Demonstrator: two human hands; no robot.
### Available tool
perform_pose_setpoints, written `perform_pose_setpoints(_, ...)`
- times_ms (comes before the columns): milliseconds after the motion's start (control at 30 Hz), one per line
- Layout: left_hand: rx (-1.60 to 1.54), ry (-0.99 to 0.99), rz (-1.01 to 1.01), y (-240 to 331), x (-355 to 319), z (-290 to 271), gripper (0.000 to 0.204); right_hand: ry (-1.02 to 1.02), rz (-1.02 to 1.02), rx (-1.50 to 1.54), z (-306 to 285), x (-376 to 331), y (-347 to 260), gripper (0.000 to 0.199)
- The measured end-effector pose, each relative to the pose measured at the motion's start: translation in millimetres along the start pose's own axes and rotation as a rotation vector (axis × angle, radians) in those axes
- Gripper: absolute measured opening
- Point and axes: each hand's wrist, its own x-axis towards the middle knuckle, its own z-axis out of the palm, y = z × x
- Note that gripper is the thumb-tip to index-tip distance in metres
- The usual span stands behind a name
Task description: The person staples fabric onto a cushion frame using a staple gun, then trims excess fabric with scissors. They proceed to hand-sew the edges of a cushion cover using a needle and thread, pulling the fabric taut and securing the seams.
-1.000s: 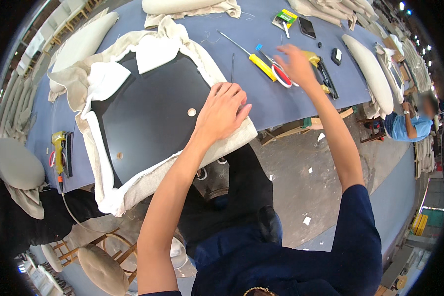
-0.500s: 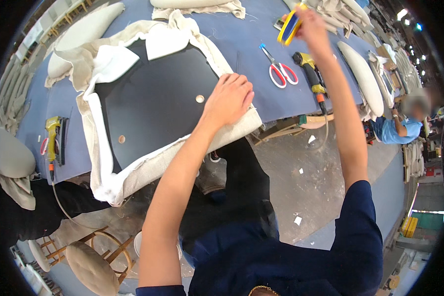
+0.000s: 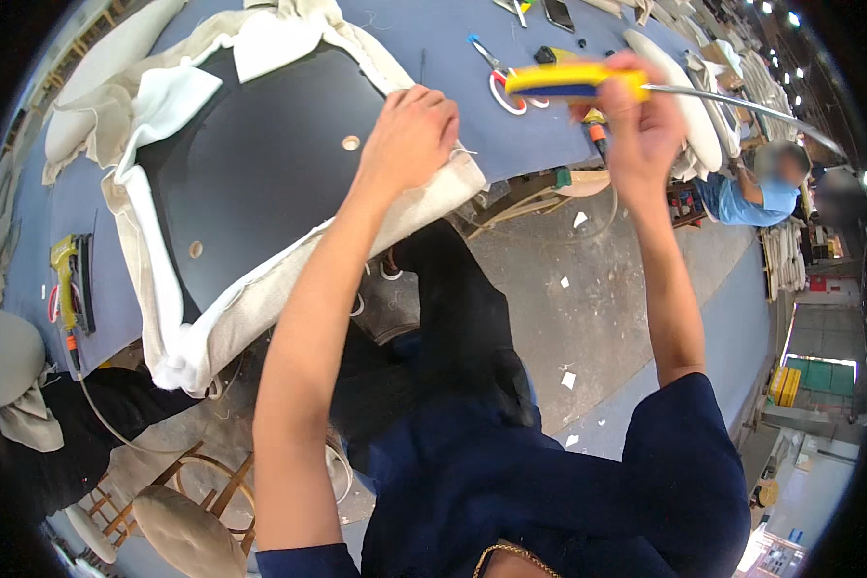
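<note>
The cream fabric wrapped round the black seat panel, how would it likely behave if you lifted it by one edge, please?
The cream fabric would probably flop: it folds and bunches along the black seat panel. It likely weighs little, draping over the blue table's edge. Under the left hand it creases, so it seems soft.
</note>
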Motion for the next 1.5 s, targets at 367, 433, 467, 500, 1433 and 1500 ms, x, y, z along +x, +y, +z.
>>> perform_pose_setpoints(367, 0.031, -0.007, -0.035, -2, 10, -6, 0.015, 0.048, 0.132, 0.098, -12, -24, 6, 0.022)
perform_pose_setpoints(433, 0.0, -0.027, -0.025, 0, 11, -4, 0.015, 0.209, -0.034, 0.222, -11, -26, -2, 0.023)
perform_pose_setpoints(467, -0.007, -0.02, -0.006, 1, 10, 1, 0.015, 0.227, -0.039, 0.096, -10, -44, 20, 0.021)
perform_pose_setpoints(500, 0.006, 0.001, 0.014, -1, 14, 1, 0.014, 0.036, 0.136, -0.012, 0, -71, 41, 0.021)
perform_pose_setpoints(1433, -0.02, -0.141, -0.229, 26, 28, -10, 0.007, 0.019, 0.277, -0.541, 23, -24, 211, 0.059)
perform_pose_setpoints(1500, 0.0, 0.062, -0.023, 31, 26, -23, 0.01, -0.017, 0.327, -0.552, 17, -21, 202, 0.058)
